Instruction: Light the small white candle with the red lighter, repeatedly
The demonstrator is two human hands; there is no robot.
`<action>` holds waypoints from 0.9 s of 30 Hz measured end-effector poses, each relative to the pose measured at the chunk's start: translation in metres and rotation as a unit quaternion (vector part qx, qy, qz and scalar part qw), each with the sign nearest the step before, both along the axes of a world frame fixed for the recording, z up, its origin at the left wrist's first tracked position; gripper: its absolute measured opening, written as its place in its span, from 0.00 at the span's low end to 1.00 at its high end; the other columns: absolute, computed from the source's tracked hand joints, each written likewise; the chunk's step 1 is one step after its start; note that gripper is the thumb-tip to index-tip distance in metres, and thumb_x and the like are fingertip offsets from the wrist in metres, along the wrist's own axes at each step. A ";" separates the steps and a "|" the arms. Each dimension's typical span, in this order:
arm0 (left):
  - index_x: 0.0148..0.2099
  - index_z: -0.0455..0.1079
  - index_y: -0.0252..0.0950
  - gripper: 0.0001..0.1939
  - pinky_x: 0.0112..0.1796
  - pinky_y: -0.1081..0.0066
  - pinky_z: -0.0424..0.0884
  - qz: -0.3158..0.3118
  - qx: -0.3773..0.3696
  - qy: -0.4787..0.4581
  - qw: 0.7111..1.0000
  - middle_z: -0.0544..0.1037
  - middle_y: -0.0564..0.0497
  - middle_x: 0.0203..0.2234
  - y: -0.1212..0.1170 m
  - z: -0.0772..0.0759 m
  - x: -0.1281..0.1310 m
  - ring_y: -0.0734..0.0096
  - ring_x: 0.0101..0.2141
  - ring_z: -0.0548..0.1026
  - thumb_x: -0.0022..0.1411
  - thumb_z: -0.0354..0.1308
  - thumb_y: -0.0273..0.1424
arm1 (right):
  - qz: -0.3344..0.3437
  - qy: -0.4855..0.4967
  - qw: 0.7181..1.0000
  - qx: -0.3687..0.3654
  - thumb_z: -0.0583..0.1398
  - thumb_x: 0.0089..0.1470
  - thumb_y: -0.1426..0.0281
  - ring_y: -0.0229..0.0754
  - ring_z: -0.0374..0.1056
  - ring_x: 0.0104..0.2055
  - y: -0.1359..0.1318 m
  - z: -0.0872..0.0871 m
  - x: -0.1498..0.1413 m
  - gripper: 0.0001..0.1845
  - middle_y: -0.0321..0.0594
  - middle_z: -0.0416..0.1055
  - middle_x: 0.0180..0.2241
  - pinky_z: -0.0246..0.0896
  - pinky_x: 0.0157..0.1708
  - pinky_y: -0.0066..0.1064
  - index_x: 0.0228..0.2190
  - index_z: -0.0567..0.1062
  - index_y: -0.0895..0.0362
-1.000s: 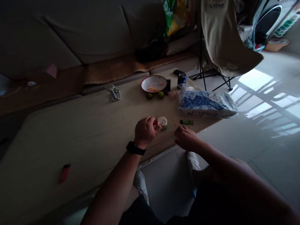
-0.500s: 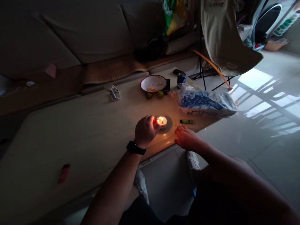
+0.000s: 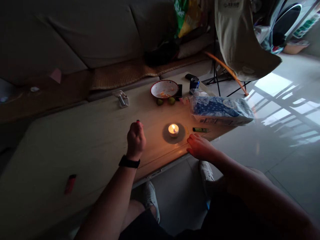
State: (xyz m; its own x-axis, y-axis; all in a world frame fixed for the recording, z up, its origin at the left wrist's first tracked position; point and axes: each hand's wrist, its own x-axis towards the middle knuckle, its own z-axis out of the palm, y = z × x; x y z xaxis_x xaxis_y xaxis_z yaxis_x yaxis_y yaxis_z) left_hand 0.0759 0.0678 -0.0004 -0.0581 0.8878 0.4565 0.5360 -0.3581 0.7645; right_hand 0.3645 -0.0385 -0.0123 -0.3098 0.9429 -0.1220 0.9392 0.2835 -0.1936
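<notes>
Dim living room, sofa (image 3: 87,33) behind a long table (image 3: 82,146) — lit tea light (image 3: 173,130) in its own pool of glow.

Left hand (image 3: 136,140) clenched and raised off the table, a red-tipped lighter (image 3: 137,121) mostly hidden in the fist; right hand (image 3: 200,148) open, fingers flat near the table edge, green lighter (image 3: 199,130) just beyond. Tea light between the hands — probably feather-light, shallow, quick to spill hot wax; safest grip low on the cup's rim, clear of the flame.

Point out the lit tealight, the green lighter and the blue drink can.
Lit tealight (image 3: 173,134): head view, on the front of its cup, below the flame.
Green lighter (image 3: 199,130): head view, on the middle of its body.
Blue drink can (image 3: 194,83): head view, on the middle of its side.
</notes>
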 end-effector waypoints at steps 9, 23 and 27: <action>0.37 0.66 0.39 0.23 0.27 0.70 0.61 0.014 -0.095 -0.083 0.992 0.63 0.55 0.23 0.000 -0.004 -0.023 0.73 0.24 0.63 0.73 0.43 0.50 | 0.000 0.007 1.000 0.005 0.62 0.60 0.63 0.53 0.64 0.51 -0.001 0.001 0.001 0.13 0.53 0.71 0.47 0.61 0.52 0.39 0.41 0.75 0.60; 0.36 0.66 0.39 0.24 0.33 0.68 0.65 0.001 -0.062 0.029 0.998 0.70 0.52 0.27 -0.008 -0.002 -0.019 0.70 0.28 0.68 0.74 0.41 0.50 | -0.005 0.010 1.000 0.001 0.62 0.60 0.63 0.53 0.64 0.51 0.001 -0.004 0.001 0.13 0.52 0.71 0.47 0.60 0.52 0.39 0.42 0.76 0.60; 0.36 0.66 0.39 0.24 0.32 0.68 0.65 -0.007 -0.058 0.034 0.998 0.70 0.52 0.26 -0.008 -0.003 -0.020 0.69 0.28 0.68 0.74 0.40 0.50 | -0.006 0.014 1.000 -0.003 0.62 0.60 0.63 0.53 0.64 0.52 0.001 -0.004 0.001 0.13 0.52 0.71 0.47 0.60 0.52 0.38 0.42 0.75 0.60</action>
